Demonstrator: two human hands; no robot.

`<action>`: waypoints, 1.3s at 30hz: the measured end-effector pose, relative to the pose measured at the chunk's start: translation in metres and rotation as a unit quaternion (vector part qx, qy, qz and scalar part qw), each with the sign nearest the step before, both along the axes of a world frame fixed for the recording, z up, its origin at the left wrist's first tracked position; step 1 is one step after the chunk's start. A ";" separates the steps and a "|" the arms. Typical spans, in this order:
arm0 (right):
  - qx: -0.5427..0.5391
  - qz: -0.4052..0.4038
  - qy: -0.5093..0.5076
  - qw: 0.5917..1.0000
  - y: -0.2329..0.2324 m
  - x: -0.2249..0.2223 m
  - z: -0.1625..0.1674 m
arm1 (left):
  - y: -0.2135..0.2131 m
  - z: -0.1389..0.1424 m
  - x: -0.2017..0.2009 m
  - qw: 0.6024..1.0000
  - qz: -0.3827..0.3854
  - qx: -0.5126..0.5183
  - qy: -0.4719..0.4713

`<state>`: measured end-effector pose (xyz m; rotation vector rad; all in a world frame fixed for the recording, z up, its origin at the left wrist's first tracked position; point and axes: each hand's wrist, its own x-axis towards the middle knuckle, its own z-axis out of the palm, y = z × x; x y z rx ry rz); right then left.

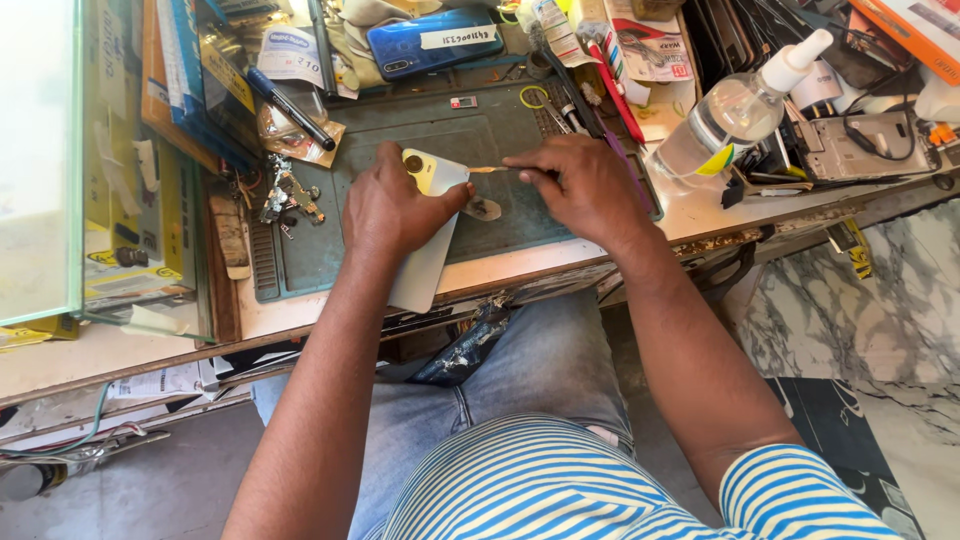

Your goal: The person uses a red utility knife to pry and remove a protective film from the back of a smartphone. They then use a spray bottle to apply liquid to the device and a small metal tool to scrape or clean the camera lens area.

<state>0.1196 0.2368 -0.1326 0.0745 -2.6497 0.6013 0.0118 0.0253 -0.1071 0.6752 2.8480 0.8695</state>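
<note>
Both hands' fingers (440,200) grip phone (425,240), seemingly tool (490,169).

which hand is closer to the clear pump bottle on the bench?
Right. The right hand, holding a thin tool, sits just left of the clear pump bottle in the picture. The left hand is farther off, pressing on the phone back cover.

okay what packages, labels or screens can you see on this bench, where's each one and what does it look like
Blue phone: top centre, lying flat, with a white rectangular label strip.
Spray bottle: right side, lying tilted, clear with white nozzle and a yellow sticker.
Orange box: top right corner.
White paper tag: upper left, with blue print.
</note>
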 end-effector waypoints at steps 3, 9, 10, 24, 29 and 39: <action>-0.001 -0.030 0.019 0.999 0.003 0.000 0.002 | -0.001 0.004 0.002 1.000 0.008 0.006 -0.014; -0.012 -0.132 0.054 0.990 0.001 -0.012 0.003 | 0.000 0.017 0.005 1.000 0.012 0.000 -0.012; -0.016 -0.148 0.049 0.988 0.000 -0.016 0.004 | 0.000 0.018 0.006 1.000 0.017 0.004 -0.023; 0.152 -0.289 0.433 0.840 0.080 0.045 0.000 | -0.006 0.013 -0.007 0.970 -0.010 0.229 -0.083; 0.027 -0.231 0.302 0.925 0.108 0.073 0.007 | -0.003 0.009 -0.007 0.940 -0.007 0.297 -0.165; -0.027 -0.107 0.256 0.960 0.120 0.088 0.013 | -0.020 -0.011 -0.007 0.929 -0.117 0.328 -0.125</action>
